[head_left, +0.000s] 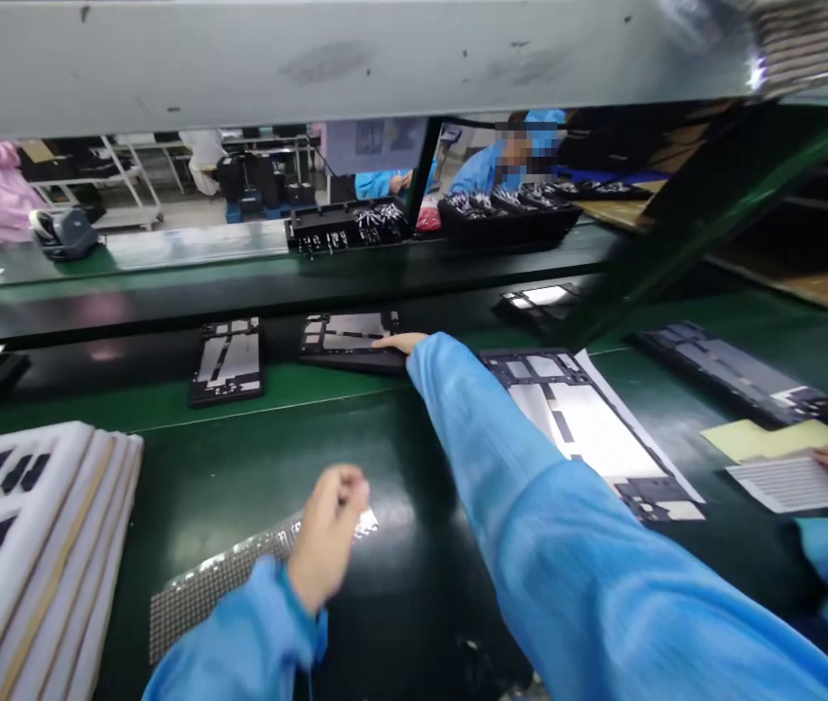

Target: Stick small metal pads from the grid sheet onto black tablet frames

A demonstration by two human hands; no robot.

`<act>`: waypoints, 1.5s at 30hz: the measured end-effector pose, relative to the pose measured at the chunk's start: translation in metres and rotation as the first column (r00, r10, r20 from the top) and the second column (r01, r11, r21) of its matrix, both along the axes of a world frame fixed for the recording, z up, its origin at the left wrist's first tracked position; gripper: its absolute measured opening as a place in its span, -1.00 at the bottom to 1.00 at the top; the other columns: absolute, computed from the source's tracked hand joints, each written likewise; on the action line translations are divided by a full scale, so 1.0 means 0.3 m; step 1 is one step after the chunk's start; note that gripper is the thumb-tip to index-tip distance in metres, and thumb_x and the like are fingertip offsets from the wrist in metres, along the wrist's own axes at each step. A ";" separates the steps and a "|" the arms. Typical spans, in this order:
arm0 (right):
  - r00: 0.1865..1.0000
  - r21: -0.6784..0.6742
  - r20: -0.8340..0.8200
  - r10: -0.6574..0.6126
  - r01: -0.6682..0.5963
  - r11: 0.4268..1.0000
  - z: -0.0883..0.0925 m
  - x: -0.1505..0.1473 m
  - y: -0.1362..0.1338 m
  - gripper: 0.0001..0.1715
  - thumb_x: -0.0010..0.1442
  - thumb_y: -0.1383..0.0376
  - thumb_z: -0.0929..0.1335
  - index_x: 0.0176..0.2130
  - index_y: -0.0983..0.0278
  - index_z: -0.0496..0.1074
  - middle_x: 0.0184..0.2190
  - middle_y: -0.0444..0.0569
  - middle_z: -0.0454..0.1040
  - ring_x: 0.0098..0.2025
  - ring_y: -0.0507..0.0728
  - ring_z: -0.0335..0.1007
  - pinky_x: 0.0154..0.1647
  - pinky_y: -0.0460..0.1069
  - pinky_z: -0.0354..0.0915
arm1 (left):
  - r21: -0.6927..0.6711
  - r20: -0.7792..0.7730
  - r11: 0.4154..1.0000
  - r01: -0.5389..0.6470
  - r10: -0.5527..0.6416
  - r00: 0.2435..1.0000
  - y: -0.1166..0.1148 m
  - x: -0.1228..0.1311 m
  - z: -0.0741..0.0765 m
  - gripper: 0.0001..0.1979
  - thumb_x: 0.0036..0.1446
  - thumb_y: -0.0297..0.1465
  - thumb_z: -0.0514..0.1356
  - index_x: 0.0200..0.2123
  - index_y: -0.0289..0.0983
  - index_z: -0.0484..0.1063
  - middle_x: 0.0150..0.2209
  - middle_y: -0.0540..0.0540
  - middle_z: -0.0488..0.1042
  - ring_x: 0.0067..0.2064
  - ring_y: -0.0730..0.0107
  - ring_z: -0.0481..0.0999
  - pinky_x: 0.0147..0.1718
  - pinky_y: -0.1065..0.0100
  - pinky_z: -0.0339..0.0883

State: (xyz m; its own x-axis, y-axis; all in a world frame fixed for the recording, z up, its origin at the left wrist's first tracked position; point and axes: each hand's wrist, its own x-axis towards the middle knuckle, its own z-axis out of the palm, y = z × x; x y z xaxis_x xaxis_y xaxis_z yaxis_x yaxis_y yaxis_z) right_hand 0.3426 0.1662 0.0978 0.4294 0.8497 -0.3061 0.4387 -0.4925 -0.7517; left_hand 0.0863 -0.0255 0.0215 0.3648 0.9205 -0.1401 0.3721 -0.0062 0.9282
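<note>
My right hand (400, 342) reaches forward to the far strip of the bench. Its visible digit lies over the right edge of a flat black device panel with silver plates (352, 332); the rest of its grip is hidden by the panel and sleeve. My left hand (327, 534) hovers blurred over the near bench, fingers curled together. Anything inside them is too small to see. Beneath it lies a sheet of small dots in clear film (220, 579). A similar black panel (226, 362) lies left of the one at my right hand.
White foam trays with black strips (16, 526) are stacked at left. A larger panel (589, 419) lies on white paper beside my right sleeve. At far right, a co-worker's hands are near another panel (721, 365) and a striped label sheet (786, 482). A grey beam (326, 68) crosses overhead.
</note>
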 end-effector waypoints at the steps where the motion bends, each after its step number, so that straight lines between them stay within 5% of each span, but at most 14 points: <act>1: 0.997 0.004 -0.082 0.007 -0.007 1.000 -0.014 -0.040 -0.042 -0.47 0.51 0.07 0.51 0.32 0.25 0.52 0.30 0.13 0.59 0.22 0.28 0.64 0.23 0.28 0.64 | -0.077 0.056 0.995 -0.059 0.064 0.996 0.080 0.051 0.014 -0.52 0.52 -0.04 0.31 0.24 -0.28 0.53 0.14 -0.21 0.61 0.08 0.18 0.65 0.12 0.04 0.66; 4: 0.954 0.041 -0.291 0.071 -0.062 0.997 -0.049 -0.171 -0.269 -0.54 0.52 0.02 0.50 0.17 0.29 0.57 0.05 0.03 0.66 -0.04 0.16 0.67 -0.02 0.12 0.66 | -0.242 0.189 0.962 -0.123 0.171 0.967 0.290 0.185 0.050 -0.50 0.50 -0.10 0.36 0.32 -0.26 0.50 0.27 -0.24 0.56 0.19 0.10 0.64 0.19 -0.03 0.66; 7: 0.874 0.085 -0.443 0.197 -0.178 0.980 -0.047 -0.217 -0.638 -0.42 0.31 -0.18 0.59 -0.33 0.25 0.56 -0.48 -0.17 0.41 -0.45 0.04 0.34 -0.43 -0.03 0.38 | -0.312 0.257 0.943 -0.117 0.202 0.945 0.358 0.201 0.057 -0.49 0.49 -0.11 0.36 0.33 -0.26 0.50 0.29 -0.25 0.54 0.23 0.07 0.62 0.22 -0.06 0.65; 9: 0.821 0.110 -0.504 0.269 -0.248 0.963 -0.020 -0.171 -0.899 -0.27 0.17 -0.33 0.57 -0.50 0.22 0.53 -0.45 -0.05 0.48 -0.33 0.12 0.45 -0.30 0.03 0.46 | -0.341 0.271 0.939 -0.051 0.150 0.951 0.301 0.133 0.034 -0.49 0.49 -0.11 0.36 0.33 -0.26 0.50 0.30 -0.25 0.54 0.23 0.07 0.62 0.23 -0.06 0.64; 11: 0.802 0.201 -0.524 0.287 -0.211 0.957 0.011 -0.090 -1.108 -0.26 0.26 -0.34 0.51 -0.52 0.21 0.59 -0.26 0.09 0.63 -0.11 0.24 0.60 -0.11 0.07 0.55 | -0.373 0.269 0.923 0.089 0.016 0.963 0.181 0.033 -0.001 -0.50 0.49 -0.11 0.36 0.32 -0.26 0.50 0.28 -0.24 0.55 0.21 0.09 0.63 0.21 -0.04 0.65; 14: 0.856 0.195 -0.500 0.136 -0.042 0.980 0.025 0.003 -1.265 -0.29 0.34 -0.33 0.46 -0.44 0.17 0.69 -0.43 0.03 0.56 -0.35 0.18 0.50 -0.40 0.04 0.45 | -0.407 0.237 0.832 0.377 -0.302 0.923 -0.031 -0.090 -0.039 -0.53 0.49 -0.11 0.37 0.27 -0.28 0.53 0.20 -0.21 0.60 0.13 0.14 0.66 0.12 0.04 0.69; 17: 0.852 0.162 -0.516 0.087 -0.003 0.987 0.003 -0.006 -1.247 -0.38 0.32 -0.30 0.51 -0.35 0.14 0.74 -0.39 0.02 0.60 -0.43 0.14 0.45 -0.47 0.04 0.43 | -0.363 0.122 0.737 0.569 -0.568 0.814 -0.166 -0.140 -0.032 -0.61 0.49 -0.12 0.38 0.13 -0.31 0.57 0.02 -0.14 0.64 -0.04 0.28 0.67 -0.02 0.17 0.69; 19: 0.863 0.202 -0.484 0.147 -0.053 0.978 -0.016 -0.054 -1.165 -0.55 0.30 -0.20 0.58 -0.23 0.09 0.78 -0.25 0.01 0.68 -0.32 0.15 0.56 -0.31 0.04 0.53 | -0.270 -0.037 0.750 0.604 -0.635 0.772 -0.182 -0.150 -0.005 -0.63 0.42 -0.12 0.43 0.02 -0.31 0.58 -0.08 -0.11 0.62 -0.08 0.26 0.64 -0.02 0.16 0.65; 23: 0.883 0.364 -0.230 0.408 -0.311 0.878 -0.088 -0.165 -0.912 -0.70 0.27 -0.04 0.67 -0.13 0.06 0.77 -0.12 -0.04 0.73 -0.06 0.19 0.68 0.02 0.06 0.58 | 0.024 -0.378 0.853 0.521 -0.475 0.795 -0.077 -0.175 0.040 -0.69 0.52 -0.16 0.21 0.06 -0.27 0.56 0.06 -0.25 0.58 0.08 0.05 0.61 0.09 0.08 0.53; 25: 0.826 0.350 -0.142 0.545 -0.473 0.808 -0.151 -0.207 -0.796 -0.62 0.30 -0.11 0.63 -0.13 0.11 0.76 -0.08 -0.01 0.76 -0.02 0.23 0.69 0.12 0.14 0.58 | 0.089 -0.478 0.849 0.521 -0.422 0.770 -0.001 -0.193 0.026 -0.74 0.53 -0.31 0.10 0.04 -0.25 0.56 0.04 -0.24 0.59 -0.01 0.13 0.63 -0.02 0.18 0.48; 28: 0.725 0.266 -0.186 0.664 -0.613 0.744 -0.249 -0.242 -0.699 -0.50 0.32 -0.18 0.60 -0.09 0.17 0.74 -0.07 0.02 0.79 -0.03 0.25 0.71 0.15 0.19 0.57 | 0.099 -0.551 0.795 0.599 -0.457 0.698 0.072 -0.217 -0.026 -0.83 0.44 -0.42 0.18 -0.07 -0.23 0.59 -0.10 -0.14 0.64 -0.14 0.22 0.63 -0.17 0.28 0.37; 32: 0.688 0.258 -0.288 0.666 -0.614 0.746 -0.299 -0.250 -0.694 -0.59 0.33 -0.07 0.63 -0.07 0.17 0.71 -0.07 -0.02 0.79 -0.02 0.20 0.72 0.16 0.11 0.59 | 0.132 -0.575 0.743 0.656 -0.482 0.662 0.087 -0.233 -0.058 -0.83 0.46 -0.39 0.20 -0.04 -0.21 0.61 -0.09 -0.10 0.67 -0.14 0.24 0.63 -0.22 0.29 0.28; 39: 0.712 0.277 -0.241 0.659 -0.600 0.750 -0.281 -0.257 -0.718 -0.68 0.37 0.01 0.62 -0.06 0.17 0.73 -0.11 -0.07 0.77 -0.03 0.16 0.72 0.10 0.06 0.60 | 0.138 -0.666 0.712 0.688 -0.448 0.597 0.078 -0.226 -0.030 -0.79 0.45 -0.36 0.19 0.01 -0.19 0.62 -0.27 -0.06 0.57 -0.26 0.22 0.57 -0.26 0.26 0.21; 45: 0.690 0.257 -0.153 0.707 -0.663 0.703 -0.249 -0.248 -0.691 -0.68 0.37 -0.03 0.61 -0.12 0.15 0.73 -0.13 -0.09 0.79 -0.01 0.20 0.75 0.17 0.12 0.64 | 0.199 -0.693 0.712 0.673 -0.384 0.611 0.050 -0.221 -0.030 -0.71 0.49 -0.35 0.11 0.09 -0.23 0.58 -0.13 -0.15 0.60 -0.18 0.13 0.64 -0.20 0.22 0.33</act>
